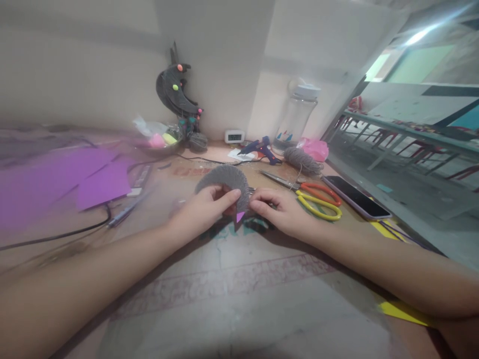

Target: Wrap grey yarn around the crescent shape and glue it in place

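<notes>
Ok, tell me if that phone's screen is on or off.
Off, as far as shows: the phone lies face up on the table beside the scissors, its screen plain dark.

Against the back wall, a dark crescent ornament point(175, 92) dotted with coloured beads, upright beside a bowl point(160, 144) of bright scraps. Further right, a small white clock point(234, 136), a blue glue gun point(260, 148), a clear water bottle point(297, 119), and a ball of grey yarn point(301, 159) touching a pink bag point(315, 148). Nearer, scissors point(318, 199) with orange and yellow handles (blades pointing left), just beside a dark phone point(355, 197) lying flat. On the left, blurred purple paper sheets point(101, 184) and a black cable point(56, 234). At lower right, a yellow paper scrap point(404, 311).
</notes>
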Demonstrator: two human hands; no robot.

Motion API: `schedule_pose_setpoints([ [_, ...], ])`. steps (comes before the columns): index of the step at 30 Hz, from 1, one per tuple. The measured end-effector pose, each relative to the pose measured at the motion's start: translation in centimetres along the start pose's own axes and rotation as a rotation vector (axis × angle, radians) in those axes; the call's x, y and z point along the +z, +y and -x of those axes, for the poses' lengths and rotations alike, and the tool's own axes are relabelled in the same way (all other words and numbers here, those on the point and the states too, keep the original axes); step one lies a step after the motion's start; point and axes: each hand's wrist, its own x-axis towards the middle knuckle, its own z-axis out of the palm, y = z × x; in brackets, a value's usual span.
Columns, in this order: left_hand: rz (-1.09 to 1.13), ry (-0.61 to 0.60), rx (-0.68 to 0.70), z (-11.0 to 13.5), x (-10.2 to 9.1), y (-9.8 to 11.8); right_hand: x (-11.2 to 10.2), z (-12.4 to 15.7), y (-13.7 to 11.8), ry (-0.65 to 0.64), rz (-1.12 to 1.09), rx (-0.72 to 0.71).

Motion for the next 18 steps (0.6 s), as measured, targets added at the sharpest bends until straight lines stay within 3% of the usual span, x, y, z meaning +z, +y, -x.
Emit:
schedule_pose_setpoints([
  [4, 0.031, 0.007, 0.018, -0.04, -0.01, -0.01, 0.14, -0.01, -0.01, -0.021, 0.084, -0.080],
  [18, 0.193, -0.044, -0.043, -0.20, 0.01, 0.27, 0.35, -0.14, 0.11, 0.014, 0.092, -0.036],
])
